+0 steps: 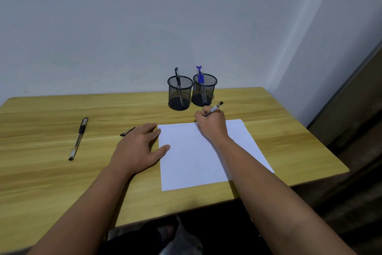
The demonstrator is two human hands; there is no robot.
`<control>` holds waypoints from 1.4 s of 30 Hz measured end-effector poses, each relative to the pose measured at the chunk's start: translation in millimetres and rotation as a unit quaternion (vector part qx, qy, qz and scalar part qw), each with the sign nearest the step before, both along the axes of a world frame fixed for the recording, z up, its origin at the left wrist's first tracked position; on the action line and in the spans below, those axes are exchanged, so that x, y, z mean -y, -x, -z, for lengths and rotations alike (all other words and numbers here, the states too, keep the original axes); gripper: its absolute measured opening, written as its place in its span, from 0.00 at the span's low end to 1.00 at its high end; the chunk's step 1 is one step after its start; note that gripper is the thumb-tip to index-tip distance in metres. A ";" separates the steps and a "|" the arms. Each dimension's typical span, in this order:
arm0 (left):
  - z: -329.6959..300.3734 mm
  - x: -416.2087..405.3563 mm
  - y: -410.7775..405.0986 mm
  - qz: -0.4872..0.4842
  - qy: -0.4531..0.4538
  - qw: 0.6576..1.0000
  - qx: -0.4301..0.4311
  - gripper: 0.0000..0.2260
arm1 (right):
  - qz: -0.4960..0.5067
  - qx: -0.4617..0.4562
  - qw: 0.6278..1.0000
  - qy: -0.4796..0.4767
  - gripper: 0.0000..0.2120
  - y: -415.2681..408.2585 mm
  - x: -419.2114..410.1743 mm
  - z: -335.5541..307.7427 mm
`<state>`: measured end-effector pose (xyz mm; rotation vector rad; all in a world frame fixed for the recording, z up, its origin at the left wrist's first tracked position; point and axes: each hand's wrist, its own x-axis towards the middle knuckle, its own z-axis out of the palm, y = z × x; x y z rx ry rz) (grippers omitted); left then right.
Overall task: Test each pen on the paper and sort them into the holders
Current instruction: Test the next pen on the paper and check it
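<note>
A white sheet of paper lies on the wooden table, with faint scribbles along its top edge. My right hand grips an uncapped pen with its tip down at the paper's top edge. Flat on the table, my left hand has its fingertips on the paper's left edge. A black pen cap lies just left of that hand. Another capped pen lies far left. Two black mesh holders stand at the back: the left holder has one black pen, the right holder has blue pens.
The wooden table stands against a pale wall. Its right edge falls off just beyond the paper, with dark floor past it. My legs show below the front edge.
</note>
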<state>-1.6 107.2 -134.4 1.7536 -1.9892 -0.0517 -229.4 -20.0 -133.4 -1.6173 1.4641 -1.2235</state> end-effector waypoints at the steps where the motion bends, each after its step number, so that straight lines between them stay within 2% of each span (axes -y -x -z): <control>1: 0.3 0.2 -0.4 0.000 0.000 1.000 0.001 0.33 | -0.002 -0.007 1.000 0.002 0.20 0.3 -0.4 -0.4; 12: 2.9 2.3 -1.6 0.003 0.001 1.000 0.004 0.34 | 0.048 -0.042 0.998 0.013 0.25 2.5 -3.8 -6.7; 17: 2.9 1.9 -2.0 0.002 0.000 1.000 0.005 0.34 | 0.080 -0.046 0.996 0.005 0.23 0.8 -5.5 -8.1; 26: 2.8 1.9 -2.0 0.009 0.009 1.000 0.001 0.34 | 0.125 -0.107 0.986 0.006 0.20 2.4 -10.0 -14.2; 28: 3.1 1.4 -1.7 0.008 0.011 1.000 -0.002 0.33 | 0.137 -0.081 0.987 -0.013 0.20 3.4 -10.1 -16.4; 32: 3.2 0.9 -2.3 0.000 0.007 1.000 -0.008 0.32 | 0.147 0.075 0.985 -0.054 0.19 7.8 -8.9 -24.0; 35: 1.4 0.6 -2.3 0.002 0.000 1.000 -0.009 0.32 | 0.110 0.157 0.975 -0.109 0.17 14.0 -2.8 -35.6; 36: 1.5 0.4 -2.4 0.002 -0.006 1.000 -0.012 0.32 | 0.099 0.163 0.975 -0.114 0.18 17.1 0.2 -42.1; 39: 0.8 0.4 -3.4 0.008 -0.012 0.999 -0.032 0.30 | 0.100 0.093 0.988 -0.066 0.22 26.5 9.3 -66.5; 42: -5.0 0.7 -6.5 0.019 0.055 0.996 -0.071 0.21 | 0.070 0.110 0.991 -0.039 0.21 28.8 5.1 -91.1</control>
